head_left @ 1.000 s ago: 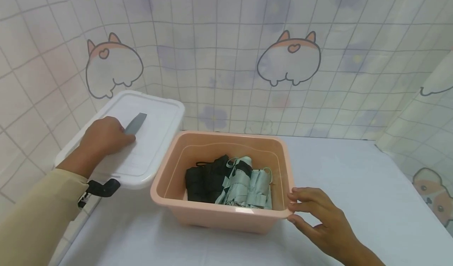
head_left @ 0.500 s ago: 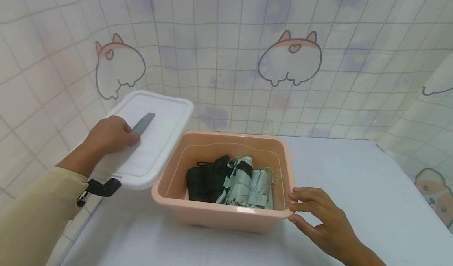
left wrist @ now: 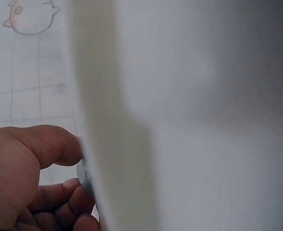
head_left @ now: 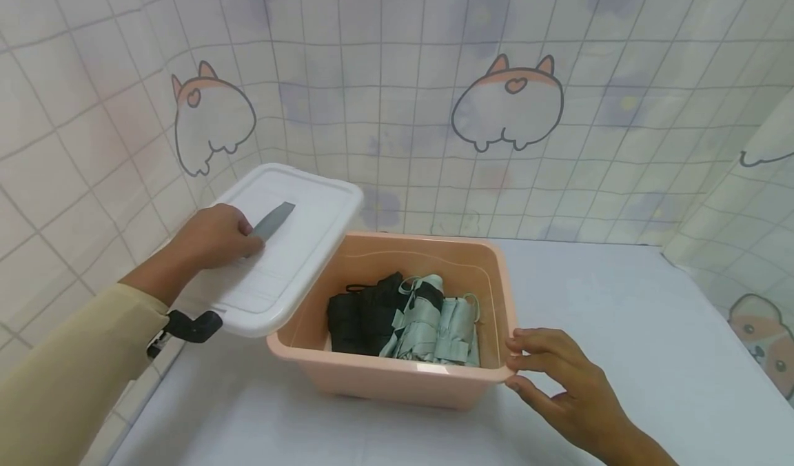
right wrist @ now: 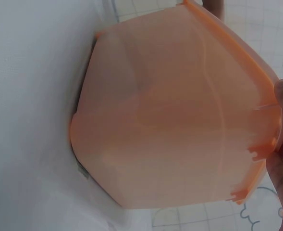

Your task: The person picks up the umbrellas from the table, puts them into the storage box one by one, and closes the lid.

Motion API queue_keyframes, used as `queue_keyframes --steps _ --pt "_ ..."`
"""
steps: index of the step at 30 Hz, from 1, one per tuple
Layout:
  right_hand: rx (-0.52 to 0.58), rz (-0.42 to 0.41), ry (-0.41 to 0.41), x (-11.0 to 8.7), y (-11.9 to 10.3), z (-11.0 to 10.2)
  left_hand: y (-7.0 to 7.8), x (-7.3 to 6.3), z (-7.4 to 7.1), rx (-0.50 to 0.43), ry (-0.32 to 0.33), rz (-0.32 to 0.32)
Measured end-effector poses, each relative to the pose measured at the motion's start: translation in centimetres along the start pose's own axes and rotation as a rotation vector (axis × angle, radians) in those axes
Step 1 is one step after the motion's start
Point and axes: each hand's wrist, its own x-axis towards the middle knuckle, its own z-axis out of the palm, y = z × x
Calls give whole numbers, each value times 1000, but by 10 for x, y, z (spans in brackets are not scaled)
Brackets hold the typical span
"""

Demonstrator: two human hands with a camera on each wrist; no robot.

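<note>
My left hand [head_left: 214, 238] grips the grey handle [head_left: 276, 221] on top of a white lid [head_left: 313, 221]. The lid is raised and tilted, overlapping the left side of a peach plastic bin [head_left: 397, 383] in the head view. In the left wrist view, the blurred lid [left wrist: 218, 159] fills most of the picture, with thumb and curled fingers at its handle. My right hand [head_left: 561, 390] pinches the bin's front right corner by the rim. Inside the bin lie a black folded umbrella [head_left: 366, 318] and light green folded umbrellas [head_left: 422, 325] with cord loops.
The bin stands on a white-covered table [head_left: 620, 314], which extends to its right and in front. Behind and at the left hangs a checked curtain [head_left: 409, 107] with cartoon dogs. A black strap piece [head_left: 195, 326] juts from the left wrist.
My left hand has carried the lid rightward, so it covers more of the bin's left side. The right hand, the bin and the umbrellas have stayed in place.
</note>
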Motion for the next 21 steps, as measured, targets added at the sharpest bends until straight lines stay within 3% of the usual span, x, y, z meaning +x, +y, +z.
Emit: queue_keyframes --steps 8,21 --pt "-26 17 1 2 -2 0 5 5 2 -9 -52 24" --pt "-3 -10 -1 0 0 1 20 9 13 11 -57 78"
